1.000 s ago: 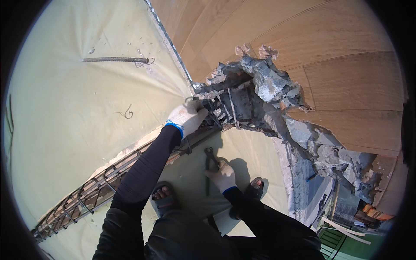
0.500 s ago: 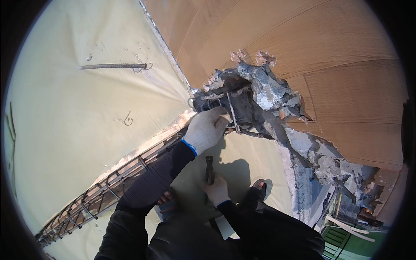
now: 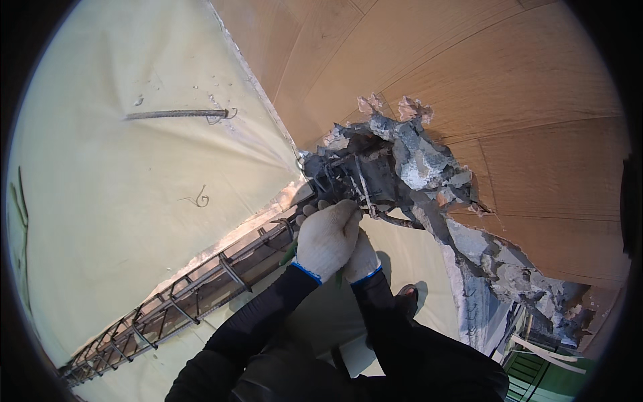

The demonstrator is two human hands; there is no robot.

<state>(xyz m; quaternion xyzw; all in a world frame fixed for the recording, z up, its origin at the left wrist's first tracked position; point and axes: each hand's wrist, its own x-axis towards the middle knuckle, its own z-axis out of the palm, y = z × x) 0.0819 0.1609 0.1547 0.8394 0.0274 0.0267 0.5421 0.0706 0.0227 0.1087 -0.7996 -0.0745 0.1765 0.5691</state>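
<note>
My left hand (image 3: 327,241), in a pale knitted glove with a blue cuff, is closed at the end of the rebar cage (image 3: 201,285), beside the broken concrete opening. What its fingers grip is hidden. My right hand (image 3: 363,258), gloved alike, is pressed up against it from the right; the left hand covers most of its fingers. A dark hand tool, seen in the right hand earlier, is hidden now. A green strip (image 3: 289,253) shows beside my left wrist. Bent dark bars and ties (image 3: 328,179) stick out just beyond my fingertips.
Jagged broken concrete (image 3: 418,151) edges the tan board panel (image 3: 522,154) on the right. At left, a pale sheet (image 3: 100,201) is pierced by a ribbed bar (image 3: 177,114) and a curled wire (image 3: 199,197). My foot (image 3: 407,295) stands below the hands.
My right hand has risen from near my legs to meet the left, and its tool has gone out of sight. My left hand has shifted slightly down, off the opening's bars.
</note>
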